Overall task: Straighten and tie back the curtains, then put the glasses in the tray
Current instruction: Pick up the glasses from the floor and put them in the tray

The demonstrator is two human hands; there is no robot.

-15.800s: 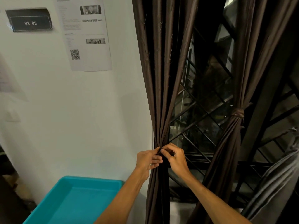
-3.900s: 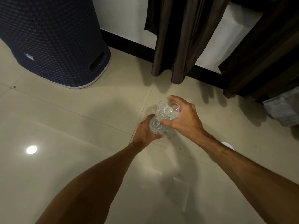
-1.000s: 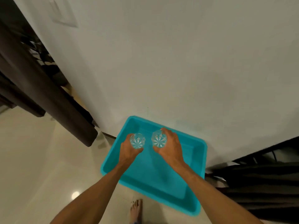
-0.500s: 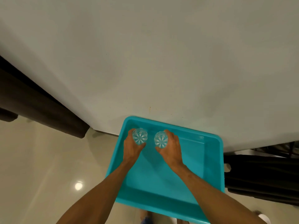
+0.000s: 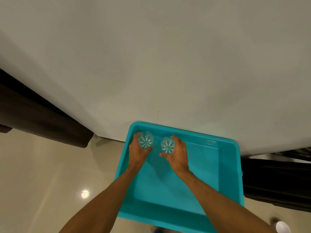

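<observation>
A turquoise plastic tray (image 5: pixel 230 167) stands against the white wall. Inside its far left corner my left hand (image 5: pixel 137 153) grips a clear cut-glass tumbler (image 5: pixel 145 140), seen from above. Right beside it, my right hand (image 5: pixel 178 155) grips a second clear tumbler (image 5: pixel 167 145). Both glasses are upright and low inside the tray; whether they touch its floor cannot be told. A dark brown curtain (image 5: pixel 276 180) hangs at the right edge of the tray.
The white wall (image 5: pixel 168 64) rises directly behind the tray. Dark brown furniture or fabric (image 5: pixel 42 115) runs along the wall at the left. Glossy beige floor tiles (image 5: pixel 42 182) lie to the left. A small white round object (image 5: pixel 282 227) lies on the floor at bottom right.
Both hands have carried the glasses deeper into the tray's far left corner, and my view has shifted closer over the tray.
</observation>
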